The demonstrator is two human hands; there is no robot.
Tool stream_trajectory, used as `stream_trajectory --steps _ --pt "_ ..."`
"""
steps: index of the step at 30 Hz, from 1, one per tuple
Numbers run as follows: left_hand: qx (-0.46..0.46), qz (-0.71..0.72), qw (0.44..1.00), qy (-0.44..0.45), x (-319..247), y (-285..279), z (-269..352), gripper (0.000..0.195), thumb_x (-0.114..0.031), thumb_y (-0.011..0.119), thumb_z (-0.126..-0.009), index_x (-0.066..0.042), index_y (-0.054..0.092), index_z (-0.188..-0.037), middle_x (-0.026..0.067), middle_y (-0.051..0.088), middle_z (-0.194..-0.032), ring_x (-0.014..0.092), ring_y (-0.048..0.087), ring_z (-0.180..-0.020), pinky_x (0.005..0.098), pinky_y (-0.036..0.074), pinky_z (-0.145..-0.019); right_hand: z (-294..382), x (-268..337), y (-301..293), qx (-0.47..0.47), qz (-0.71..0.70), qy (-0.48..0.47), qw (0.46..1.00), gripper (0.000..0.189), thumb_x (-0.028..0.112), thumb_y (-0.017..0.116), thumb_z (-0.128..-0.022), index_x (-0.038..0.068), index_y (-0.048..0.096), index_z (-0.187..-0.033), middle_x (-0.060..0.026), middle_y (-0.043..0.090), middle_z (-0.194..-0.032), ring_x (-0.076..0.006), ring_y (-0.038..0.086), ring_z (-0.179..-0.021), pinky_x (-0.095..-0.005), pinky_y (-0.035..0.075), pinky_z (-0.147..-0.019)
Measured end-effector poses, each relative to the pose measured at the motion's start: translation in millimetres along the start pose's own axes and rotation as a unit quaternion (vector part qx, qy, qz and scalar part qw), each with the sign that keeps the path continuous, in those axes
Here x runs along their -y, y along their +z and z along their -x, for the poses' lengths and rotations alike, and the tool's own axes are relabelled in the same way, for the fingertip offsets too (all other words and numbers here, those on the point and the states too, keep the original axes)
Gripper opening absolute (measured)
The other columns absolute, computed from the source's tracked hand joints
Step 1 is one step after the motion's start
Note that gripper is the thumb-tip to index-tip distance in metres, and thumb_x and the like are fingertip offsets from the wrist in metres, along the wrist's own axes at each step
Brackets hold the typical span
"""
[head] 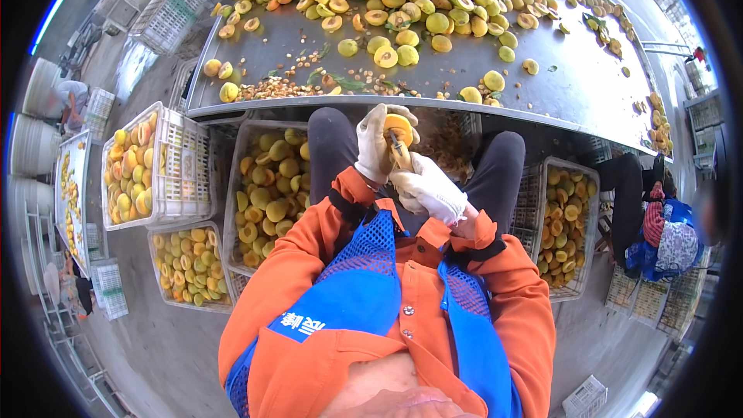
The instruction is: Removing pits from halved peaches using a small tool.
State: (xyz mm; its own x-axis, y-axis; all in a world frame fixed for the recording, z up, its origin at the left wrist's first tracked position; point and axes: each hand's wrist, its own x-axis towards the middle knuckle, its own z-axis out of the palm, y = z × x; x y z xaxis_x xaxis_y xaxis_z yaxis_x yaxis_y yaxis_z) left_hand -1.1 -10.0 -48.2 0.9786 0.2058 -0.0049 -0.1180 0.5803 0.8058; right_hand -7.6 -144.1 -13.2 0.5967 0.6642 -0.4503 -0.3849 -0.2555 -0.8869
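Both my hands wear pale work gloves and meet between my knees, close to the near edge of the metal table (499,113). My left hand (376,142) is closed around a halved yellow peach (399,124), its cut side up. In my right hand (428,186) is a small pitting tool (400,154), its handle in my fist and its metal tip against the fruit. Halved and whole peaches (437,22) are heaped across the table. Loose pits (278,88) lie along its near rim, with a few green leaves among them.
Plastic crates of peaches stand left of my legs (235,232), farther left (212,180), below that (174,300) and at the right (586,278). Under the table is a crate with scraps (475,128). A seated co-worker (667,232) is at the far right; another person (72,101) bends at the far left.
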Motion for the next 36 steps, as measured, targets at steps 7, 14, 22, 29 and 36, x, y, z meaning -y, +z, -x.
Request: stream_trajectory --steps 7,14,22,29,36 --pt "-0.030 0.009 0.995 -0.092 -1 8 -1 0.039 -0.036 0.044 -0.092 0.000 0.058 -0.090 0.0132 0.061 -0.078 0.020 0.060 -0.058 0.0288 0.051 -0.053 -8 -13 2 -0.056 0.102 -0.049 0.992 0.013 0.012 0.051 -0.083 0.005 0.043 -0.089 0.0025 0.042 -0.057 -0.0057 0.037 -0.039 -0.0227 0.028 -0.035" --pt "0.007 0.020 0.998 -0.065 9 6 -5 0.039 -0.038 0.045 -0.091 -0.001 0.057 -0.094 0.0133 0.062 -0.080 0.022 0.061 -0.061 0.0314 0.052 -0.056 6 -10 -3 0.054 -0.196 0.004 0.979 0.014 0.012 0.055 -0.081 0.006 0.045 -0.090 0.0027 0.042 -0.057 -0.0052 0.034 -0.039 -0.0216 0.027 -0.036" --pt "-0.081 0.124 0.965 -0.215 38 -1 -13 0.041 -0.041 0.046 -0.090 -0.002 0.057 -0.097 0.0131 0.062 -0.079 0.026 0.062 -0.064 0.0347 0.052 -0.059 -14 -66 -20 -0.120 0.053 -0.129 0.983 0.031 0.009 0.054 -0.081 0.002 0.050 -0.110 -0.0002 0.053 -0.079 -0.0049 0.046 -0.063 -0.0204 0.038 -0.053" --pt "-0.116 0.063 0.975 -0.180 32 -11 -15 0.041 -0.042 0.043 -0.092 -0.004 0.057 -0.098 0.0065 0.062 -0.082 0.016 0.062 -0.067 0.0242 0.046 -0.053 0 -50 -44 -0.203 0.084 -0.118 0.968 0.048 0.007 0.062 -0.077 -0.001 0.048 -0.122 -0.0101 0.062 -0.099 -0.0148 0.057 -0.077 -0.0272 0.047 -0.069" --pt "-0.082 0.085 0.981 -0.154 34 -7 -5 0.037 -0.035 0.046 -0.091 -0.001 0.056 -0.103 0.0075 0.060 -0.090 0.016 0.058 -0.078 0.0263 0.047 -0.073 -37 -36 -25 -0.272 0.309 -0.200 0.889 0.041 0.017 0.067 -0.078 0.001 0.052 -0.113 -0.0202 0.064 -0.086 -0.0247 0.066 -0.081 -0.0321 0.050 -0.068"
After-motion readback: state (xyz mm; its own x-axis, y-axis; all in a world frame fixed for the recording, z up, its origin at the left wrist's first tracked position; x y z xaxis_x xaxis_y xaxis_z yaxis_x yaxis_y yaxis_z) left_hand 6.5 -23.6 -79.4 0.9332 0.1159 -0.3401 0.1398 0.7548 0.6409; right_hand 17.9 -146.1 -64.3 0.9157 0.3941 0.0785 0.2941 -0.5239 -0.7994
